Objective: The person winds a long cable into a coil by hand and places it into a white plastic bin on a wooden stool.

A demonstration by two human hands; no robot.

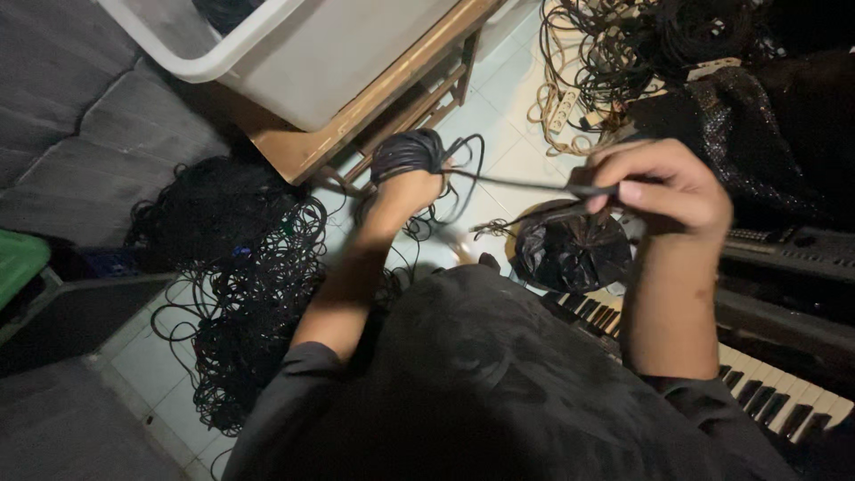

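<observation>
My left hand [405, 191] is stretched out over the floor with a thick coil of black cable [408, 151] wound around it. A taut strand of the same black cable [525, 184] runs from the coil to the right. My right hand [663, 183] is raised near my chest and pinches that strand's end between thumb and fingers. Just below the right hand sits a round bin lined with a black plastic bag [570, 252].
A big tangle of black cables [245, 285] lies on the tiled floor at left. A white plastic tub [312, 53] rests on a wooden table [356, 116]. More cables and a power strip [563, 107] lie at top right. A keyboard [775, 374] is at right.
</observation>
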